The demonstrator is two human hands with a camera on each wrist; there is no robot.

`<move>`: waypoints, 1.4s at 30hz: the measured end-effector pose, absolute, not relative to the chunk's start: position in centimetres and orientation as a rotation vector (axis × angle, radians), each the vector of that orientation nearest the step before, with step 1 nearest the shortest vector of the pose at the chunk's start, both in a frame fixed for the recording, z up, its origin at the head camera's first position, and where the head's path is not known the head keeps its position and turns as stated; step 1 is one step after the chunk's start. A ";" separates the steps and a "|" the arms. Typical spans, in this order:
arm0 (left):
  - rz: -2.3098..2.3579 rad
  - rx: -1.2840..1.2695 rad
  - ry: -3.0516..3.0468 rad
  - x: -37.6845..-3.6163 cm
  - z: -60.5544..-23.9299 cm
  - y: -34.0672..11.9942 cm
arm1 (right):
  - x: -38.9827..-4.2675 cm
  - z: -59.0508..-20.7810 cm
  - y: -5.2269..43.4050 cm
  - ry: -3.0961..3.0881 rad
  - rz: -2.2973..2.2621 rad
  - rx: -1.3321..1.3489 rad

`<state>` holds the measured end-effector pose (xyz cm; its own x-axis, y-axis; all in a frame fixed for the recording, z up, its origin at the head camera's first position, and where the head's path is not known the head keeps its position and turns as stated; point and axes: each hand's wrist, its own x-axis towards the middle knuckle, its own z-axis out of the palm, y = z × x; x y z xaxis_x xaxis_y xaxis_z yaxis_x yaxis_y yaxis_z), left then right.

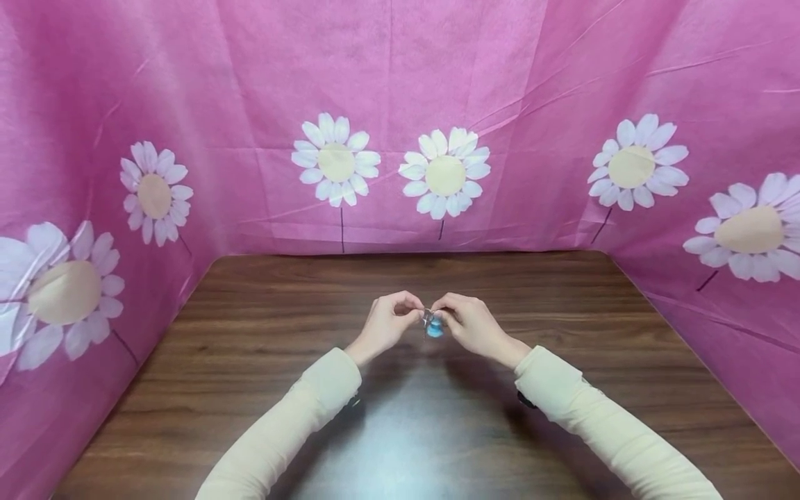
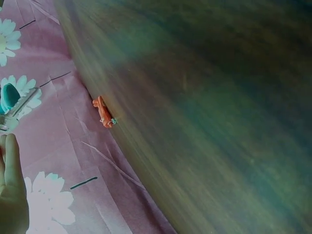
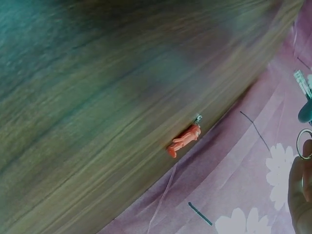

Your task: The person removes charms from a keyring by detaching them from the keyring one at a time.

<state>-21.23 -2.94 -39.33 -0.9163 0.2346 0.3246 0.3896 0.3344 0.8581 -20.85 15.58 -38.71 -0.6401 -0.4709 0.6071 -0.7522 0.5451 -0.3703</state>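
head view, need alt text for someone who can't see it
Two hands meet above the middle of a dark wooden table, the left hand and right hand together pinching a small object with a shiny metal part and a blue part. Both arms wear cream sleeves, and pink cloth printed with white daisies surrounds the table on three sides.

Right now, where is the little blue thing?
In the head view the blue thing is near the middle of the wooden table, just above it, pinched between the left hand and the right hand.
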 end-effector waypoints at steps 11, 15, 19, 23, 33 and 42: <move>-1.614 -0.641 -2.444 -21.2 -39.4 -2.7 | -20.8 -38.5 15.7 -2.415 0.952 0.982; -1.601 -0.690 -2.445 -21.3 -39.3 -2.5 | -20.8 -38.4 15.7 -2.425 0.956 0.981; -1.542 -0.716 -2.457 -21.2 -39.3 -2.4 | -20.6 -38.4 15.6 -2.430 0.953 0.995; -1.476 -0.737 -2.477 -21.2 -39.3 -2.4 | -20.5 -38.4 15.6 -2.430 0.944 1.004; -1.475 -0.817 -2.443 -21.3 -38.9 -2.0 | -20.7 -38.3 15.8 -2.499 1.045 0.946; -1.521 -0.832 -2.411 -21.2 -39.2 -1.8 | -20.4 -38.1 16.0 -2.566 1.106 0.883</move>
<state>-21.19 -1.83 -39.20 -0.8294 0.3639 0.4239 0.5394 0.3236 0.7774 -20.38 16.00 -38.06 -0.7981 -0.4427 0.4087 -0.6011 0.5388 -0.5902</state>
